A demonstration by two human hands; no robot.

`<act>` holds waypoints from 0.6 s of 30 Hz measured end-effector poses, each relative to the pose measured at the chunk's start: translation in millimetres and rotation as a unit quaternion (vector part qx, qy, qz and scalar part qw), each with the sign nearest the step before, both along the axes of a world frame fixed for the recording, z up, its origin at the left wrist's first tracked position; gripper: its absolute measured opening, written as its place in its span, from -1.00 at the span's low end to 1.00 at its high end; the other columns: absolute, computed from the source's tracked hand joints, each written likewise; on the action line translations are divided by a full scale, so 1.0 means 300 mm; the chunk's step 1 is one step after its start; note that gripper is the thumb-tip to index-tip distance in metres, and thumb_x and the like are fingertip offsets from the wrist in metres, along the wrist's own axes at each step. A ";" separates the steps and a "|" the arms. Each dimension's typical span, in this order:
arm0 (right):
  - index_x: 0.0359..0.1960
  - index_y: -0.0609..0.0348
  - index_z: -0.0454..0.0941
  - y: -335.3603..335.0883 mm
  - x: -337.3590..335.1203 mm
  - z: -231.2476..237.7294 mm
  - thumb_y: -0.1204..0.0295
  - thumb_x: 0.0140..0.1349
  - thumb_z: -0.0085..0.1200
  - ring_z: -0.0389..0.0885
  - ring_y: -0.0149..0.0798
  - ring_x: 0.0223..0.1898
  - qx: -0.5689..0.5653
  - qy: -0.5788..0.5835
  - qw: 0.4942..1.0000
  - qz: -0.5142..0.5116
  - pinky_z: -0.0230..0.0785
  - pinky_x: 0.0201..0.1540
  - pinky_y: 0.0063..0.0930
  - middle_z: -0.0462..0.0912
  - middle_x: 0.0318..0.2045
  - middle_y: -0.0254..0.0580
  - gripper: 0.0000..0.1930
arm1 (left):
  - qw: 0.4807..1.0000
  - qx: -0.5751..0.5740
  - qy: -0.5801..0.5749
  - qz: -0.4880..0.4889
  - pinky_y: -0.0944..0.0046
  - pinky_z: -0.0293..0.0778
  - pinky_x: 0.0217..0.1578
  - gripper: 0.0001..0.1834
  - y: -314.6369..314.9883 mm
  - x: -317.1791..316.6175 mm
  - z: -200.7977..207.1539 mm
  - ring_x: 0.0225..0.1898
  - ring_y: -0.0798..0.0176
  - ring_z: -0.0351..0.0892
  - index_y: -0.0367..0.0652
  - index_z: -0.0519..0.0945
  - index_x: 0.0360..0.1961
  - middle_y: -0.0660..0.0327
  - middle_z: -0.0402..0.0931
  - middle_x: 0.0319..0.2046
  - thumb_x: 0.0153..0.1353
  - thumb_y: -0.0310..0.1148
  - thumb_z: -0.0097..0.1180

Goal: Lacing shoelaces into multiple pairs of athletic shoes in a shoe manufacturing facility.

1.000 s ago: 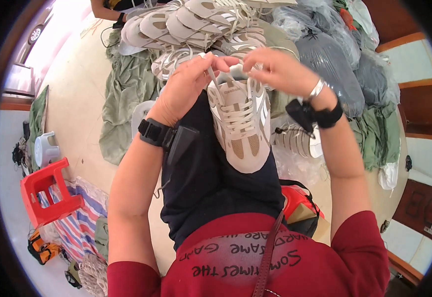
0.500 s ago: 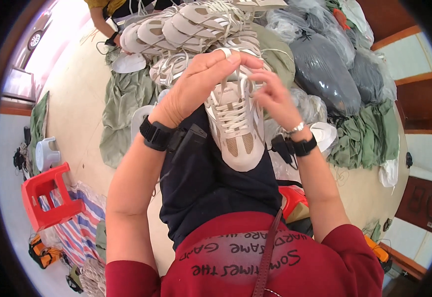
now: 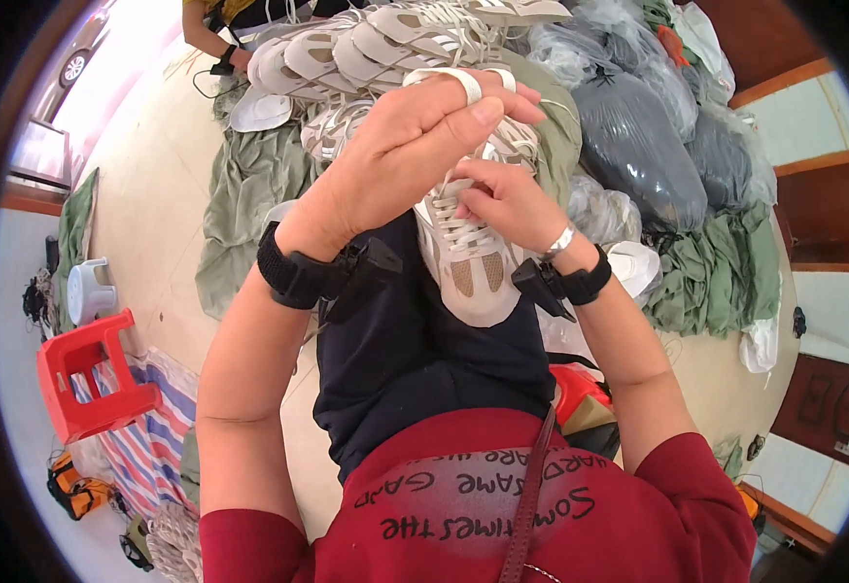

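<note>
While left hand (image 3: 424, 136) holds lace (image 3: 471, 87), right hand (image 3: 514, 204) overlaps sneaker (image 3: 473, 282), grip unclear; floor (image 3: 157, 204) leftward.

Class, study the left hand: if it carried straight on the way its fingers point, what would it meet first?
The left hand would probably meet the green cloth first, then the dark plastic bag; depth is unclear, so it might pass above both.

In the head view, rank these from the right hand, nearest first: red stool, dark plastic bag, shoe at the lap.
1. Shoe: at the lap, right by the right hand.
2. Dark plastic bag: ahead, to the right.
3. Red stool: far left.
</note>
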State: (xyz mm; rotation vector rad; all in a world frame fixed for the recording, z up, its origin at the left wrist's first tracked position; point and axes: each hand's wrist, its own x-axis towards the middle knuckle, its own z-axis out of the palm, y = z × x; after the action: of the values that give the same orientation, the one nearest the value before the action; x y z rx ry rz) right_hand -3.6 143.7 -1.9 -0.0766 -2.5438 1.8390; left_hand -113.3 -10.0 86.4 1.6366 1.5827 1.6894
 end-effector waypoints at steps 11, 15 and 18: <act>-0.29 0.18 0.66 0.009 -0.017 0.008 0.39 0.28 0.10 0.55 -0.37 -0.12 0.089 0.036 0.992 0.088 0.37 -0.07 -0.51 0.57 -0.20 -0.28 -0.85 | 0.999 0.018 0.008 0.029 0.27 0.28 0.18 -0.60 -0.075 -0.012 0.036 0.11 0.25 0.47 -0.34 0.60 -0.04 0.12 0.56 0.02 0.47 -0.28 -0.21; -0.38 0.26 0.65 0.088 0.144 0.133 0.40 0.34 0.02 0.52 -0.22 0.01 -0.186 0.042 0.980 0.055 0.30 0.11 -0.39 0.61 -0.10 -0.21 -0.77 | 0.964 -0.030 -0.204 0.168 0.38 0.38 -0.02 -0.67 -0.173 -0.062 -0.027 -0.16 0.40 0.50 -0.30 0.59 0.02 0.23 0.61 -0.21 0.39 -0.31 0.01; -0.46 0.17 0.60 0.188 0.278 0.148 0.38 0.33 0.01 0.60 -0.08 -0.05 -0.410 0.126 0.903 -0.019 0.25 0.23 -0.05 0.66 -0.27 -0.13 -0.78 | 0.871 0.048 -0.481 0.095 0.28 0.38 0.09 -0.60 -0.345 -0.153 -0.144 -0.07 0.29 0.53 -0.33 0.45 0.18 0.21 0.59 -0.19 0.37 -0.38 0.03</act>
State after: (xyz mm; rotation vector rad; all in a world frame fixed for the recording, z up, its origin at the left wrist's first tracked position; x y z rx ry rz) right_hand 79.9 200.1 42.4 0.1049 -1.4490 2.5488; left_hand -159.3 -113.5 43.2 0.4449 1.1394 2.1816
